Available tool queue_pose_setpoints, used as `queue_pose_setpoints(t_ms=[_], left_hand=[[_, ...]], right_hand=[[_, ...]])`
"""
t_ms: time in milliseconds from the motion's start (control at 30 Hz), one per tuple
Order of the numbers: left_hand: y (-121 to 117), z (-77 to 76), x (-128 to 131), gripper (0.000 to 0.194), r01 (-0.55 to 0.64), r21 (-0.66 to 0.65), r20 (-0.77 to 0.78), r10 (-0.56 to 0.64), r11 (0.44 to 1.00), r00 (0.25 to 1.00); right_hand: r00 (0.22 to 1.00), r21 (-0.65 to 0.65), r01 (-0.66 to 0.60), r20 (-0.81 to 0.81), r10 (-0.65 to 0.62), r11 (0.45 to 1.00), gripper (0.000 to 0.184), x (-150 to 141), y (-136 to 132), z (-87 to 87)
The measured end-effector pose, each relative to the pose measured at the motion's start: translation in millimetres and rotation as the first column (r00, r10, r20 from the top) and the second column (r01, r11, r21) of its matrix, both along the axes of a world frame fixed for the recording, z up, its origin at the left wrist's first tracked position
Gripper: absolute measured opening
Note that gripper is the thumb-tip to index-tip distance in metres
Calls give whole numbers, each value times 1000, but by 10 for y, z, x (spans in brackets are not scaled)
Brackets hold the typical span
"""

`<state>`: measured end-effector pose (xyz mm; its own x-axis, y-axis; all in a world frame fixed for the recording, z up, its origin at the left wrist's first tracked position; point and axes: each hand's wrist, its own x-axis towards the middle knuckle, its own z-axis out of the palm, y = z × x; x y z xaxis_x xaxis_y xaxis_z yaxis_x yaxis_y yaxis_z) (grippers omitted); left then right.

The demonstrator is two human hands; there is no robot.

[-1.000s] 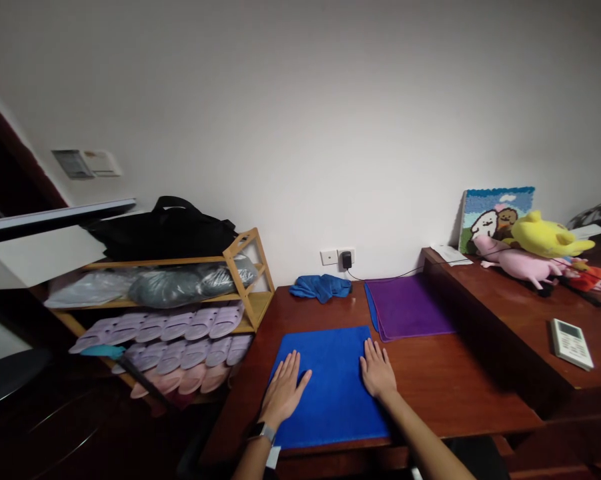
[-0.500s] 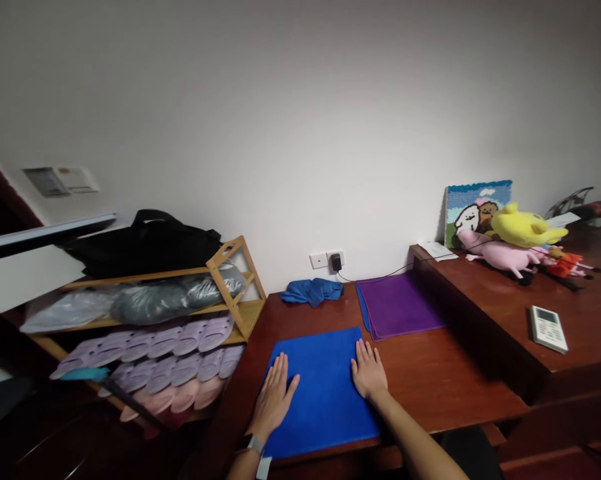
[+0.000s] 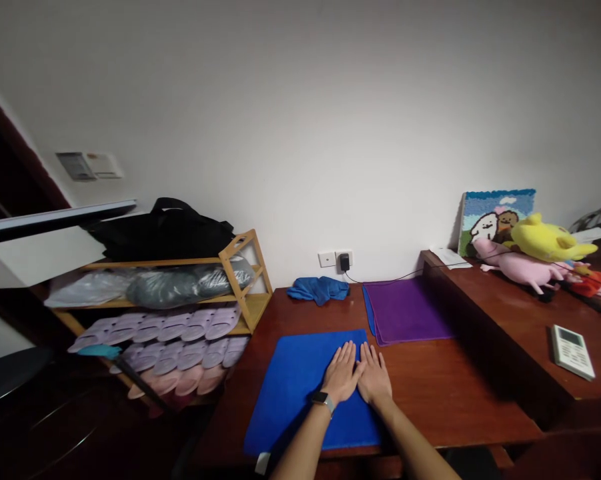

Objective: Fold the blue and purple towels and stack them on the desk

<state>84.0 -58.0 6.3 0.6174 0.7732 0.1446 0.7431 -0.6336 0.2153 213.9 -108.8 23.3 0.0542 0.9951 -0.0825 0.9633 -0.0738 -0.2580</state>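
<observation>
A blue cloth [image 3: 295, 380] lies spread flat near the front edge of the wooden table [image 3: 430, 387], with a small white tag at its near left corner. My left hand [image 3: 341, 375] rests palm down on the right part of the cloth, fingers stretched out, a watch on the wrist. Close beside it, my right hand [image 3: 373, 375] lies flat along the cloth's right edge. The two thumbs meet or nearly so. Purple cloth [image 3: 413, 310] lies flat behind on the right, over a blue one. A crumpled blue cloth [image 3: 318, 289] sits near the wall.
On the raised surface at right are plush toys [image 3: 550, 240], a dog picture [image 3: 497, 217] and a white remote [image 3: 572, 351]. A black plug [image 3: 345, 261] with a cable is in the wall. Left stands a wooden rack [image 3: 255, 310] with slippers [image 3: 185, 323] and a black bag [image 3: 165, 233].
My left hand has moved right across the blue cloth, from its left side to beside my right hand. The right hand stays by the right edge. The view swung slightly and came back.
</observation>
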Motion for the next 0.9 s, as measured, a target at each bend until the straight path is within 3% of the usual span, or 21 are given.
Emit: queue_pose_setpoints(t_ms=[67,167,300,433,700,900], left_hand=[[49,-49,-172,69,-25,8,-6,25,1000,1000],[126,8,-618,74,-134,-17,-28,133,991,991],[268,112,-1337,84,-334,-44,-87,330,941,940],[385,49,-1811,85,-442,8,-111,440,897,891],[396,-42,-1855,89,-448,51,-75,451,892,889],[435,-106,-1893,86,-436,85,-55,441,896,896]], right_hand=[[999,-6,30,-18,-30,1000,64,-7,4,9],[997,0,59,-39,-59,998,65,-17,7,26],[997,-15,62,-45,-62,998,65,-18,9,31],[997,-21,63,-51,-64,998,65,-14,14,27],[994,-39,87,-64,-89,995,66,-20,66,60],[994,77,78,-81,-72,994,65,-45,412,165]])
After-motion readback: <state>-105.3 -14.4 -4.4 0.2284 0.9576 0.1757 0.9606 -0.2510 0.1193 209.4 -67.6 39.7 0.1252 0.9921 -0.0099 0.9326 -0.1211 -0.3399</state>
